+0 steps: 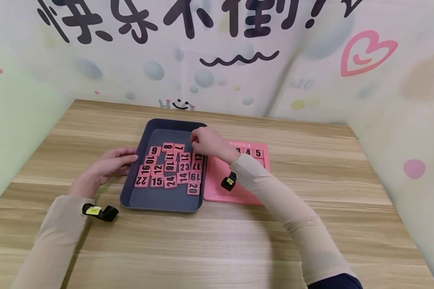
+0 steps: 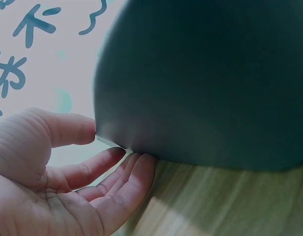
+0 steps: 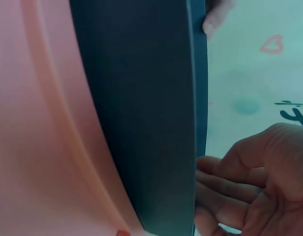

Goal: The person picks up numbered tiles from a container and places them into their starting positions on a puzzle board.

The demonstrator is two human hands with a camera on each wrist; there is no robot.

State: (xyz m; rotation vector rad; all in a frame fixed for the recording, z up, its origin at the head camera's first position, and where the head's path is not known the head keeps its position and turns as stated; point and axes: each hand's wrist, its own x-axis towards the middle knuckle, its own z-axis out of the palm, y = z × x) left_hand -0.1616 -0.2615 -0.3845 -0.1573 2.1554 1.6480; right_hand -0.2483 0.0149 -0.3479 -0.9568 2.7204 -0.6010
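Observation:
A dark grey tray (image 1: 159, 204) holds several pink number tiles (image 1: 170, 166) with black digits. At its left side, my left hand (image 1: 115, 162) grips the tray, thumb at the rim and fingers against the outer wall; the left wrist view shows the thumb and fingertips touching its edge. My right hand (image 1: 211, 142) reaches over the right rim with bent fingers pointing down into the tray, close above the 13 tile (image 1: 197, 157). In the right wrist view the tray wall hides those fingertips, so whether they hold a tile does not show.
A pink puzzle board (image 1: 217, 188) lies against the tray's right side, partly under my right forearm. Tiles 4 and 5 (image 1: 258, 153) sit in its top row. The wooden table (image 1: 148, 249) meets a printed wall sheet (image 1: 130, 80) at the back.

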